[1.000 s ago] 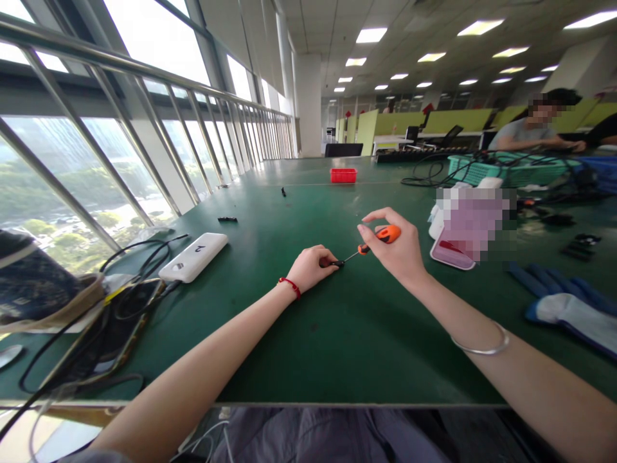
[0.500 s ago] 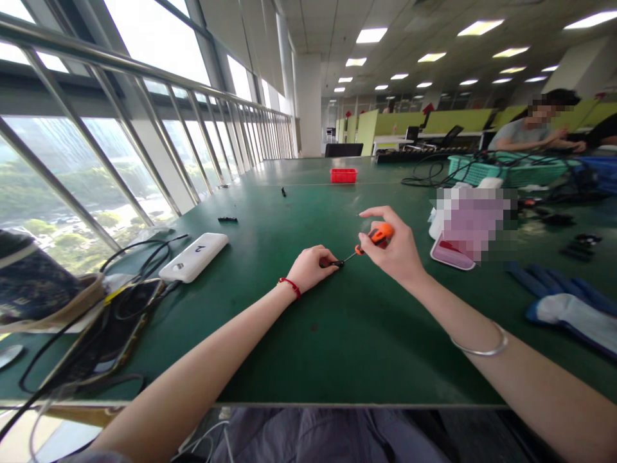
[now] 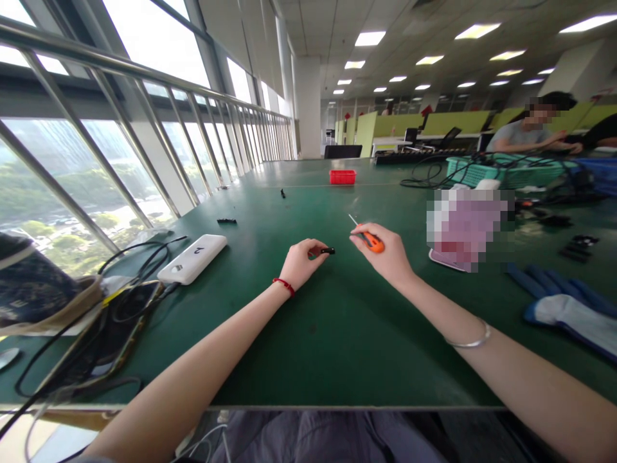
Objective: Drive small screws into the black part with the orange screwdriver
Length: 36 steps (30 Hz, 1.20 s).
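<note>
My left hand point(image 3: 303, 262) is closed, pinching a small black part point(image 3: 328, 251) between thumb and fingers just above the green table point(image 3: 308, 347). The part's exact kind is too small to make out. To its right, my right hand point(image 3: 388, 252) grips an orange screwdriver point(image 3: 373, 242) by the handle. The screwdriver's thin metal shaft points up and away to the left, apart from the black part.
A white power bank point(image 3: 193, 258), cables and a phone point(image 3: 128, 328) lie left. Small black pieces point(image 3: 226, 221) and a red bin point(image 3: 342, 177) are farther off. Right are a blue-white glove point(image 3: 573, 315), a teal basket point(image 3: 511, 170) and a seated person point(image 3: 525, 132).
The screwdriver tip has come away from the black part, and its shaft has swung to point up and away. My left hand has lifted the part slightly and moved left.
</note>
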Motion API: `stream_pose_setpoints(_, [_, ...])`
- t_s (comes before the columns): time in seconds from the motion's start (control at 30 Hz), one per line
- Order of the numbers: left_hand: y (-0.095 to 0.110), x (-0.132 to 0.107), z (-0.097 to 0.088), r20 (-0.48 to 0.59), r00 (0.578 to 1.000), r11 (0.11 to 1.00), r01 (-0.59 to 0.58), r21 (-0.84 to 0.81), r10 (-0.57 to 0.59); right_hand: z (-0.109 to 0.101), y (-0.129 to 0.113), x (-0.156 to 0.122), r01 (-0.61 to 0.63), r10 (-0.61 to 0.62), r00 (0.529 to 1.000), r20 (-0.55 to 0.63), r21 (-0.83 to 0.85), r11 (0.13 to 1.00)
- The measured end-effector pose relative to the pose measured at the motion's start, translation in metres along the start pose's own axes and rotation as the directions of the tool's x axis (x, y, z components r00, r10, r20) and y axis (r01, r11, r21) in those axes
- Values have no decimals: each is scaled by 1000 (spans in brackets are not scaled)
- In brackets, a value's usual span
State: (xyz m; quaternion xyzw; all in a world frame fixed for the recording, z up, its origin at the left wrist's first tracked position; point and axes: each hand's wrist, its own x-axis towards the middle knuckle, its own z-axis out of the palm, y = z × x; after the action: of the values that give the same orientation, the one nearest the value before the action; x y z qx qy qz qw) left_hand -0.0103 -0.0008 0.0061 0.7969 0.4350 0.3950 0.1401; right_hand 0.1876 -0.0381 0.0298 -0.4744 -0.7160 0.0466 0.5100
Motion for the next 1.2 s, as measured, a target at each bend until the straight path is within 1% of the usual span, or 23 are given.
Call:
stream_pose_setpoints(0.1, [6, -1, 1, 9, 1000, 999, -24, -28, 25, 16, 18, -5, -1, 7, 981, 196, -34, 999])
stream_pose_setpoints(0.13, [8, -2, 2, 15, 999, 999, -32, -33, 32, 20, 21, -6, -6, 12, 972, 235, -28, 1000])
stream_pose_setpoints(0.17, [9, -3, 2, 21, 999, 999, -38, -36, 39, 23, 23, -7, -17, 21, 968, 250, -17, 1000])
stream_pose_setpoints(0.27, [11, -4, 3, 34, 998, 998, -56, -34, 57, 27, 24, -8, -54, 48, 966, 255, 19, 998])
stream_pose_setpoints(0.37, [9, -4, 2, 73, 993, 996, -88, -1, 88, 26, 25, -8, -69, 57, 959, 276, 33, 997])
stream_pose_setpoints(0.5, [5, -2, -1, 142, 985, 994, -105, 23, 101, 24, 28, -6, -42, 22, 940, 340, 53, 998])
stream_pose_setpoints(0.6, [4, -1, -4, 178, 979, 995, -101, 14, 97, 23, 30, -5, -21, 1, 932, 363, 51, 998])
stream_pose_setpoints(0.9, [5, -1, -7, 191, 973, 991, -131, -9, 130, 21, 30, -5, 17, -31, 916, 399, 39, 999])
stream_pose_setpoints(0.97, [6, -1, -8, 196, 970, 988, -149, 30, 140, 21, 31, -5, 21, -33, 916, 401, 34, 999])
stream_pose_setpoints(1.03, [8, -1, -9, 207, 964, 976, -193, 103, 169, 21, 30, -5, 26, -34, 917, 397, 25, 999])
stream_pose_setpoints(1.2, [14, -3, -9, 254, 937, 896, -314, 314, 239, 21, 27, -6, 45, -34, 923, 384, -20, 999])
